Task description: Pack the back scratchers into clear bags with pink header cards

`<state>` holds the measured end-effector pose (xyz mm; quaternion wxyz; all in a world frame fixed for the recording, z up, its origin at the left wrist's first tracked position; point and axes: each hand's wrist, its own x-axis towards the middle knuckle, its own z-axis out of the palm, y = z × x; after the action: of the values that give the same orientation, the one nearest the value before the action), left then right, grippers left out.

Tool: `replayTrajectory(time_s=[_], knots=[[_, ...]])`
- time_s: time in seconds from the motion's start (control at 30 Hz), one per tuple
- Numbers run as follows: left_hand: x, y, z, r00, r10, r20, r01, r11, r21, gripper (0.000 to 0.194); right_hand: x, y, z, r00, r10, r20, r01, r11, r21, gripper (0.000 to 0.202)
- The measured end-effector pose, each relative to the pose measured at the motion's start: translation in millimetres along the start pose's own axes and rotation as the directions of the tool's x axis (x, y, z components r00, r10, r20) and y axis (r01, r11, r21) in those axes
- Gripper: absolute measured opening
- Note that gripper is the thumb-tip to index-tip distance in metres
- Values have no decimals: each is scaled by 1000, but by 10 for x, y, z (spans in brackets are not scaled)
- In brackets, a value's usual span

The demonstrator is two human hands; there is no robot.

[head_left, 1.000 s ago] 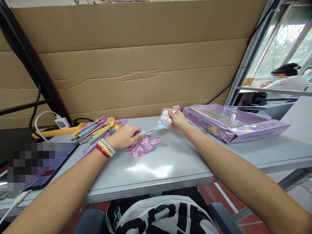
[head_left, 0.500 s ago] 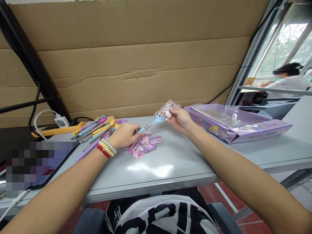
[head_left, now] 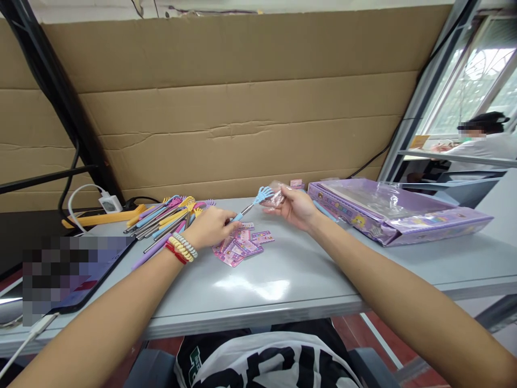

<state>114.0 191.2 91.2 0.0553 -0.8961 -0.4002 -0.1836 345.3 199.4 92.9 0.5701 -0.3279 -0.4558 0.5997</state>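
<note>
Light-blue plastic and bright metal make up one back scratcher with a hand-shaped, fingered head [head_left: 262, 195], its handle held in the closed fingers of the left hand [head_left: 210, 226], its head pointing up toward the right hand [head_left: 298, 207]. Two hands observed, set apart from each other. Thumb and fingers of the right hand are pinched on one crinkled, clear plastic wrapper [head_left: 276, 199], thin and glossy, just beside the scratcher's head; whether the two touch cannot be told.

Below and between the hands: one loose pile of small pink-and-purple printed cards [head_left: 244, 248], flat, rectangular, overlapping, at least five. One further small pink card [head_left: 296, 184] lies behind the right hand.

Left of the left hand: one heap of yellow, blue, pink and purple scratchers with metal rods [head_left: 165, 220], slender and crossed; exact count hidden by overlap. Three beaded or braided bracelets [head_left: 181, 247], pale grey, yellow and red, circle the left wrist.

Right of the right hand: one shallow purple printed box [head_left: 347, 213], with clear film over its top. All rest on one smooth, glossy grey tabletop [head_left: 307, 269]. Beyond both hands: one creased brown cardboard panel [head_left: 250, 108].
</note>
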Motion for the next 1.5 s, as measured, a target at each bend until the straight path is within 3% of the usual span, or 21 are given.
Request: replayTrajectory(time_s=[0.17,0.4,0.73,1.2,1.33,1.5], knots=[[-2,-28,11,999,53,4,-53,999,-11,43,15,-115,-64,993,-82,-85,87,995,56,34],[0,-35,34,999,36,34,-37,999,19,43,-43,-57,23,999,-35,6,34,998,52,39],[-12,19,34,998,61,6,-61,998,-15,45,-103,0,82,998,-45,49,48,997,-59,18],[9,178,60,995,27,-96,-27,1000,6,40,-82,173,99,985,-29,170,52,990,-133,18],[6,222,61,993,41,-108,-47,997,-55,35,-59,176,103,984,-133,115,146,983,-113,20],[0,193,93,996,41,-80,-50,993,-109,21,-35,17,33,971,-239,2,239,969,-61,19]])
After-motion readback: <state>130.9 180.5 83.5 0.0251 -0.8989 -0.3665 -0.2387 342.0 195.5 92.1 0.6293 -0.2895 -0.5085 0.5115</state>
